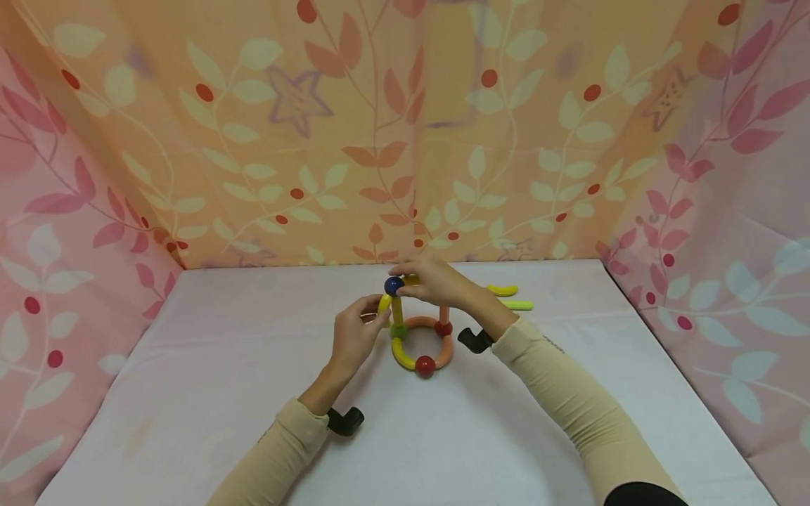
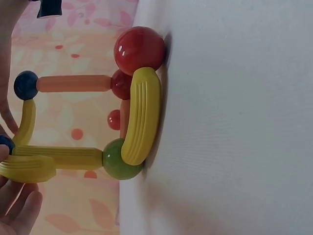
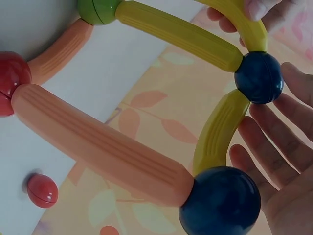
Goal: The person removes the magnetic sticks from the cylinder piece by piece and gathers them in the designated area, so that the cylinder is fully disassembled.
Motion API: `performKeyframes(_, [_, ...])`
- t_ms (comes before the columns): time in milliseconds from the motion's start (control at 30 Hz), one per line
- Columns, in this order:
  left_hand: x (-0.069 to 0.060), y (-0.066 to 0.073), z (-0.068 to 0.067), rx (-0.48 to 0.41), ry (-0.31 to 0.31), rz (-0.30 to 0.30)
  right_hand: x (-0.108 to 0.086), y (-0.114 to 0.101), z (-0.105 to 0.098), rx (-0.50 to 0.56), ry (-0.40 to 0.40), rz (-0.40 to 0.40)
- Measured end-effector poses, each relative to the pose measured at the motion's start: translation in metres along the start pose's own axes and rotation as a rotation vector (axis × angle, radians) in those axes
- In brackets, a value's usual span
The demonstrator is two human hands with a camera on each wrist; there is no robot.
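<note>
A toy frame of rods and balls stands on the white table. Its base ring joins a large red ball (image 1: pixel 425 366), a green ball (image 2: pixel 117 159) and a smaller red ball (image 3: pixel 12 83) with curved rods. From it rise a straight yellow rod (image 3: pixel 181 36) and a straight coral rod (image 3: pixel 102 144), each topped by a blue ball. My left hand (image 1: pixel 357 334) pinches a curved yellow rod (image 2: pixel 27 168) whose end meets the nearer blue ball (image 1: pixel 394 285). My right hand (image 1: pixel 436 281) holds that ball between thumb and fingers. Another curved yellow rod (image 3: pixel 222 129) bridges to the other blue ball (image 3: pixel 220 200).
Behind the frame, a yellow curved rod (image 1: pixel 503 290) and a light green rod (image 1: pixel 519 306) lie on the table (image 1: pixel 253 365). A loose red ball (image 3: pixel 42 190) is near them. Patterned curtains (image 1: pixel 380 140) enclose the back and sides.
</note>
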State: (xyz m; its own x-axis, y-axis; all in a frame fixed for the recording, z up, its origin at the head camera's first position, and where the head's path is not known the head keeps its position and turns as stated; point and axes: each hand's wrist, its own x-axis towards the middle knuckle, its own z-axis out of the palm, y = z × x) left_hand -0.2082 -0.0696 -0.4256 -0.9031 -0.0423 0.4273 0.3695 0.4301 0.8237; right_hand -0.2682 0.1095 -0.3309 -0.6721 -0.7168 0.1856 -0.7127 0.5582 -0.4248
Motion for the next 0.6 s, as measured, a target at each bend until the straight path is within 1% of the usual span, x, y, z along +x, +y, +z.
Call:
performKeyframes(67, [0.0002,-0.0010,-0.0001,-0.031,0.005,0.002,0.0005,0.0000,0.0008,0.000,0.006,0.000])
performKeyframes(167, [0.0009,-0.0024,-0.0002,-0.045,0.008,0.000,0.0013,-0.0004,0.0014,-0.006,0.006,-0.003])
performKeyframes(467, [0.0023,-0.0039,-0.0029,-0.057,-0.009,-0.008,0.0011,-0.0019,0.0020,-0.011,-0.017,0.021])
performKeyframes(600, [0.0030,-0.0030,-0.0045,-0.045,-0.020,-0.006,0.0010,-0.0024,0.0023,-0.039,-0.018,0.030])
